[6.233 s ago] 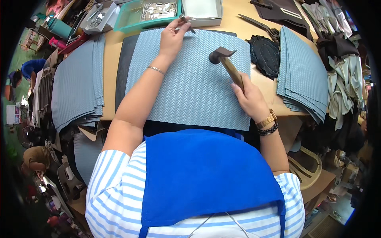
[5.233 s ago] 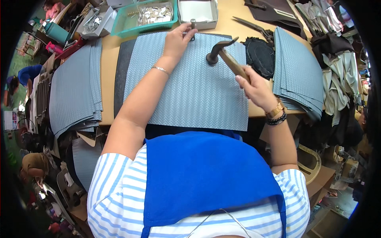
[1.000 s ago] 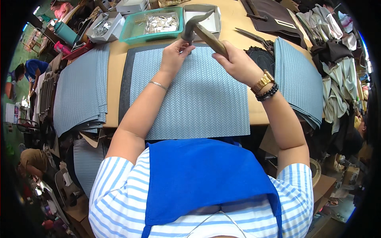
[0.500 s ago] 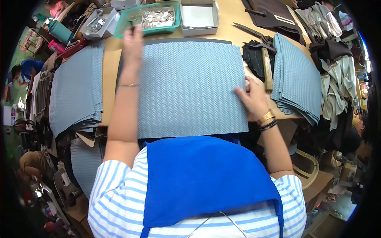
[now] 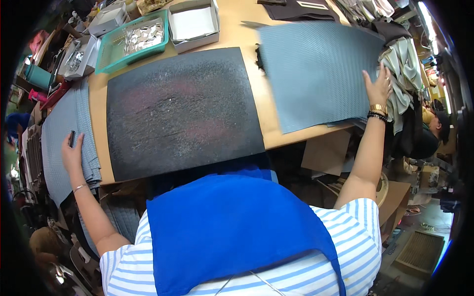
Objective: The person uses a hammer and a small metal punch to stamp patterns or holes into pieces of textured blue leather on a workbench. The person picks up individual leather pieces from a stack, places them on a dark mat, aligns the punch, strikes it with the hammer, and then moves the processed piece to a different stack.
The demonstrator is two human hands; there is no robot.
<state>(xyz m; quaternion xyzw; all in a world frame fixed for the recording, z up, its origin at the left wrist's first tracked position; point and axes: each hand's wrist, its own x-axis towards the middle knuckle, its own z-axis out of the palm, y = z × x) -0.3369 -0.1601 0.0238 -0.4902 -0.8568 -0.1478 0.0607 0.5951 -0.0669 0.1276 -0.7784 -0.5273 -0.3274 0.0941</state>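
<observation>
Head view, left hand: I see fingers clasping punch.
Right hand: fingers spread, touching herringbone-textured sheet, table's right edge.

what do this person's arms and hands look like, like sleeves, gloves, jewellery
The left hand and right hand are ungloved. Short sleeves, white with light-blue stripes, leave the forearms bare. A thin silver-coloured bracelet circles the left wrist; the right has a gold-coloured band and a dark beaded bracelet.

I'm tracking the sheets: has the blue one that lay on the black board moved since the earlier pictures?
Yes, rightward: the blue sheet earlier covered most of the black board and is now wholly past its right edge.
</observation>
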